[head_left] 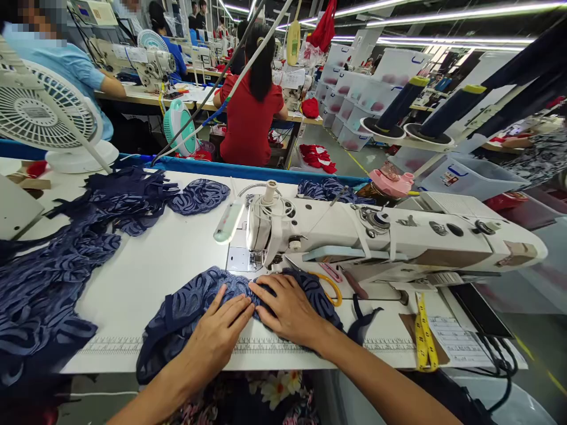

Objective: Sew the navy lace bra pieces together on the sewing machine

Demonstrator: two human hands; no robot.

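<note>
A navy lace piece lies on the white table just in front of the sewing machine. My left hand rests flat on it, fingers stretched toward the needle area. Beside it, my right hand presses flat on the same lace, fingers spread and pointing left, the two hands touching at the fingertips. The needle and presser foot stand just beyond the lace's far edge.
A heap of navy lace pieces covers the table's left side. Yellow-handled scissors lie under the machine arm, a yellow tape measure at right. A white fan stands at back left. Other people sew at benches behind.
</note>
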